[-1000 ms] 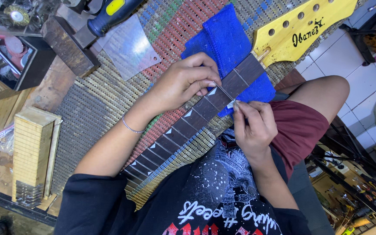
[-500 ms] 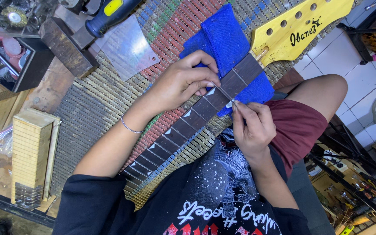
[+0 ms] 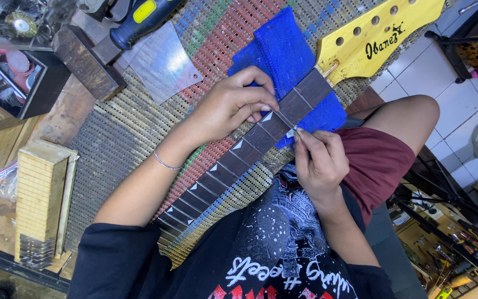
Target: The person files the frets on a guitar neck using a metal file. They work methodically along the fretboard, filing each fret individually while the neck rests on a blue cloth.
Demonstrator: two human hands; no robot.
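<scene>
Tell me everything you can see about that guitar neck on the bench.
The guitar neck lies slantwise across a woven mat, its yellow headstock with round tuner holes pointing away. The fretboard looks like dark wood, crossed by thin metal frets and marked with pale triangular inlays. Near the headstock it rests on a folded blue cloth. The left hand presses on the fretboard, while the right hand pinches something thin and metallic at the near edge of the neck.

One guitar neck, one blue cloth, two hands, one metal sheet
</scene>
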